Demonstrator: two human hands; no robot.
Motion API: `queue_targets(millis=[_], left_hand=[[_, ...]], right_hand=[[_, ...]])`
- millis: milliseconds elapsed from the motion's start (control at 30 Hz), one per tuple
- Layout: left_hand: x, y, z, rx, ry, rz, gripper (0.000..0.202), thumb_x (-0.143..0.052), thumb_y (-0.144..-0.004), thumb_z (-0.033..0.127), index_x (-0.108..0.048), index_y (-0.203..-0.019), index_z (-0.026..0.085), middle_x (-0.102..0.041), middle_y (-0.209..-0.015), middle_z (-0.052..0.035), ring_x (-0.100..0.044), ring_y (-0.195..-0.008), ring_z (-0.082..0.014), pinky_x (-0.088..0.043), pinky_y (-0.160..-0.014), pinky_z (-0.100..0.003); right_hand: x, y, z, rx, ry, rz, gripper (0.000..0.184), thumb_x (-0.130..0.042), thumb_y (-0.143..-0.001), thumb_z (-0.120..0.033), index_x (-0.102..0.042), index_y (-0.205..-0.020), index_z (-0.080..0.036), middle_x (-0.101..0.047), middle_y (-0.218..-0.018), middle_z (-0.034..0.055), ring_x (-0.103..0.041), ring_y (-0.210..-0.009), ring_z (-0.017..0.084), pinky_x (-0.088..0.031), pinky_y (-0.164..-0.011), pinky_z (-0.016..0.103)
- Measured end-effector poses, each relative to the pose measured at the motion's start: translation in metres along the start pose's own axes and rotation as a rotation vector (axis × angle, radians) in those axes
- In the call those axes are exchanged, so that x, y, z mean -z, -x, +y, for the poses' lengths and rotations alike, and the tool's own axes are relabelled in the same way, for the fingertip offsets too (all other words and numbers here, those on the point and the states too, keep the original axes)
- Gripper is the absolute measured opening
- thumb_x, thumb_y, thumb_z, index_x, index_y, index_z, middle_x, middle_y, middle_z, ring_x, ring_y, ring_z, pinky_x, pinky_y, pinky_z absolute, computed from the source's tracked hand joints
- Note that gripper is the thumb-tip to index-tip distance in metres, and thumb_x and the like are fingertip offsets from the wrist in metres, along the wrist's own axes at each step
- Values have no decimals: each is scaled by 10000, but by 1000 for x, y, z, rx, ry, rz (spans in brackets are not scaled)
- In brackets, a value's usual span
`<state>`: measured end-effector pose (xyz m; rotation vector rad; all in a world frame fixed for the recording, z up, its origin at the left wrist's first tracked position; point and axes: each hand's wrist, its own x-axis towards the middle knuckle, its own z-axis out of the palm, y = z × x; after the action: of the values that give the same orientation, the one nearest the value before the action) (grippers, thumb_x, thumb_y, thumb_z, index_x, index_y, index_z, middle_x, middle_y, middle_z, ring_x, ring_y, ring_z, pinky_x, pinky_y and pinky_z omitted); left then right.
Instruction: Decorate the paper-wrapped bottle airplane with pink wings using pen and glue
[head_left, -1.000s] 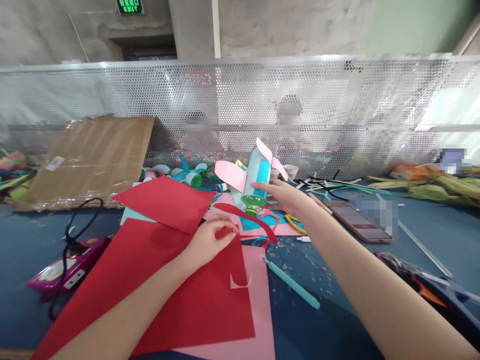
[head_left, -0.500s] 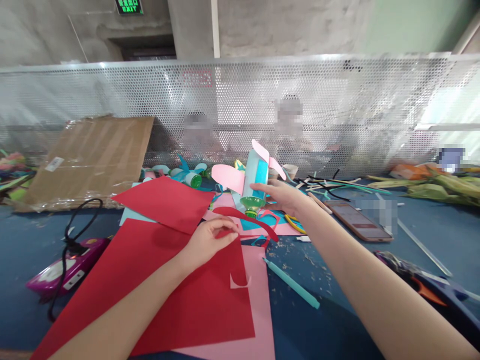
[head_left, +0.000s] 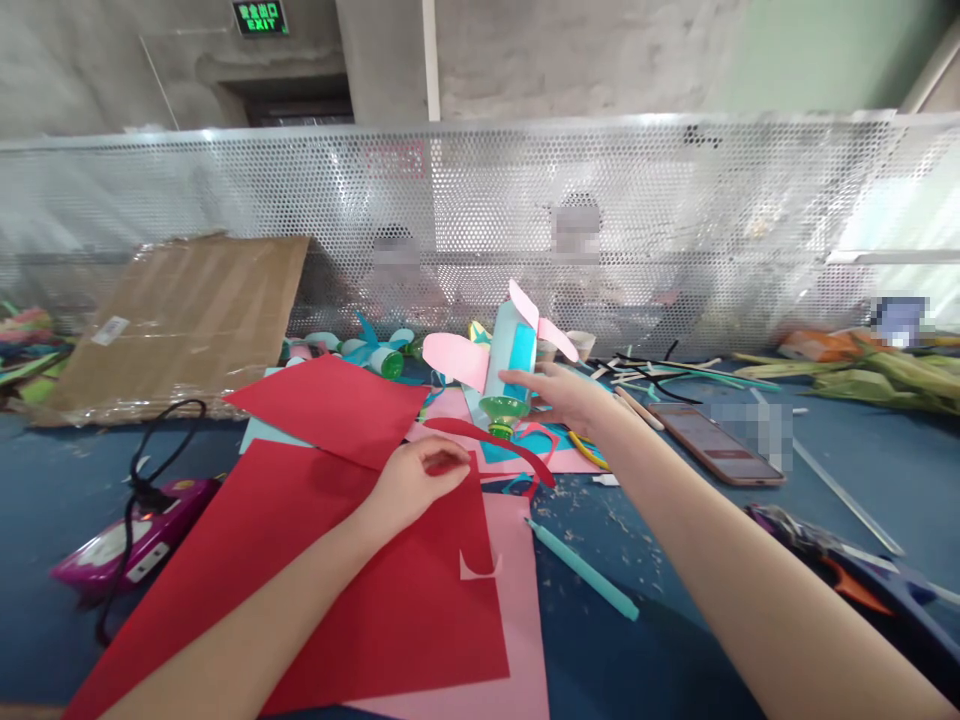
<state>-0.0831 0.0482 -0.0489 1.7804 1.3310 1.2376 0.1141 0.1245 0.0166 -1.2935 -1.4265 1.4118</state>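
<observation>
My right hand [head_left: 570,395] grips a plastic bottle [head_left: 504,355] from its right side. The bottle is wrapped in light blue paper with a brighter blue patch, and pink paper wing shapes stick out from it. Its green neck points down over a curved red paper strip [head_left: 525,455]. Curled low over a large red paper sheet [head_left: 315,560], my left hand [head_left: 424,475] has thumb and fingertips together; anything between them is hidden. Another red sheet [head_left: 330,400] lies beyond it, and a pink sheet [head_left: 521,620] shows underneath. A light teal marker [head_left: 585,570] rests to the right.
A purple power strip [head_left: 142,530] with a black cord sits at left. Behind it leans a cardboard sheet [head_left: 180,330]. Another blue-wrapped green bottle [head_left: 386,357] lies at the back. A phone [head_left: 716,445], pipe cleaners [head_left: 660,370] and yellow-handled scissors [head_left: 587,450] are towards the right.
The fingertips of my left hand have drawn slightly closer together. The bottle has shifted very little in my right hand; the rest looks the same.
</observation>
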Motion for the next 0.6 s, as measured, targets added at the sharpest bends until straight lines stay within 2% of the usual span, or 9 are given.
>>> queue_targets(millis=[167, 367, 467, 600], left_hand=[[-5, 0, 0, 26, 20, 50, 305, -778, -628, 393, -619, -814, 211, -664, -821, -25, -659, -798, -211, -545, -804, -377], [-7, 0, -1, -1, 62, 48, 333, -754, -670, 421, -586, -854, 199, -627, -935, -49, -647, -890, -238, -536, -774, -376], [-6, 0, 0, -16, 72, 70, 364, -768, -670, 389, -540, -897, 216, -611, -911, -24, -630, -909, -222, -515, -798, -365], [-4, 1, 5, -20, 83, 76, 361, -778, -662, 393, -532, -861, 222, -605, -869, -8, -618, -886, -208, -491, -825, -367]], right_hand=[[-7, -2, 3, -20, -13, -44, 431, -773, -682, -363, -518, -993, -207, -665, -931, 63, -629, -718, 145, -581, -608, 272], [-20, 11, -4, -44, -27, -73, 292, -741, -721, -367, -543, -876, -219, -648, -880, 47, -597, -675, 130, -568, -586, 269], [-25, 16, -7, -52, -39, -103, 260, -726, -736, -378, -549, -851, -226, -646, -912, 52, -595, -697, 132, -563, -592, 256], [-26, 18, -7, -51, -19, -84, 277, -730, -724, -372, -550, -875, -225, -646, -921, 60, -611, -735, 149, -571, -613, 275]])
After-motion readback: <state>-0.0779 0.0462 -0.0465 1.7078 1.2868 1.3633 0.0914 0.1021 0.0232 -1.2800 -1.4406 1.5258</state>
